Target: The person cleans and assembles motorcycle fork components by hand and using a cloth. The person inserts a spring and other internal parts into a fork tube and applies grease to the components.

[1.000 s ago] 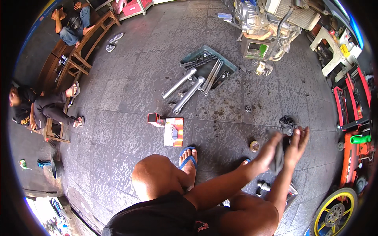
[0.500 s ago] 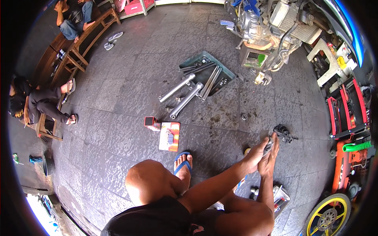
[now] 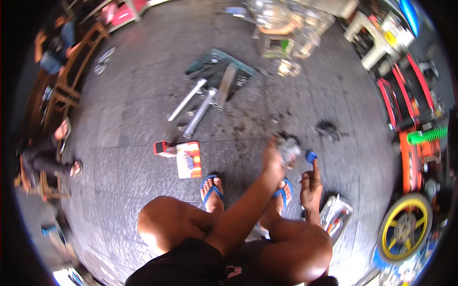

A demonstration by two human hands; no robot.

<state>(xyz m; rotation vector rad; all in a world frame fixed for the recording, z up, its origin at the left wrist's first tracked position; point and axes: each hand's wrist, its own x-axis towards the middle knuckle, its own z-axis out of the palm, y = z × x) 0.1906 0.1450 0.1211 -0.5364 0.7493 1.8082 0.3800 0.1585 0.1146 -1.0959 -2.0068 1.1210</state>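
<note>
Lifted over the floor in front of my right foot, my left hand (image 3: 273, 163) is closed on a grey, crumpled-looking thing (image 3: 289, 151). Motion blur hides its exact kind. To its right is my right hand (image 3: 311, 188), with one finger stretched forward and the thumb apart. A small round blue thing (image 3: 311, 156) shows right at that fingertip; whether they touch, I cannot tell. Beyond the hands lies a dark crumpled cloth (image 3: 328, 129). An open case of tools (image 3: 337, 213) sits beside my right knee.
Metal fork tubes (image 3: 199, 113) rest against a green tray (image 3: 248, 71) of parts. Red and white boxes (image 3: 189, 162) lie before my left foot. An engine (image 3: 281, 19) stands far off, a red tool rack (image 3: 405, 90) and yellow wheel (image 3: 405, 228) at right. People sit on a bench (image 3: 78, 78) at left.
My hands were pressed together around something grey; they have parted. The left now carries the grey thing leftward, and the right has drawn back. The whole view has shifted, moving the floor things up and left.
</note>
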